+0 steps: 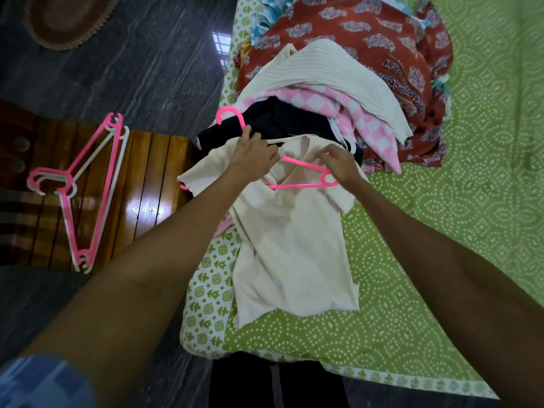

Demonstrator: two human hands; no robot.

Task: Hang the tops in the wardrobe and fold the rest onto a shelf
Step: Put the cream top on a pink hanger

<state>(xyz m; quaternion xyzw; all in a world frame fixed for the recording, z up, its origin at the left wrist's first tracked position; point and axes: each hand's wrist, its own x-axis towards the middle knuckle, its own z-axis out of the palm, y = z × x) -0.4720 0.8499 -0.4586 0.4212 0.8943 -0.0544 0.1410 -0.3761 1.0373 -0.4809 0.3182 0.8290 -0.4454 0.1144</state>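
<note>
Pink hanger half under top

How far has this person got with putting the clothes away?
Nothing looks finished yet; no wardrobe or shelf is in view. In hand: the left hand and right hand are fitting a cream ribbed top onto a pink plastic hanger. Left: a pile of clothes on the green patterned bedsheet, with spare pink and white hangers waiting on the wooden bench.

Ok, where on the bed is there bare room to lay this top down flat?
Bare green bedsheet lies right of the cream top and below the red garment. It's crowded beyond the hands, where the clothes pile sits.
</note>
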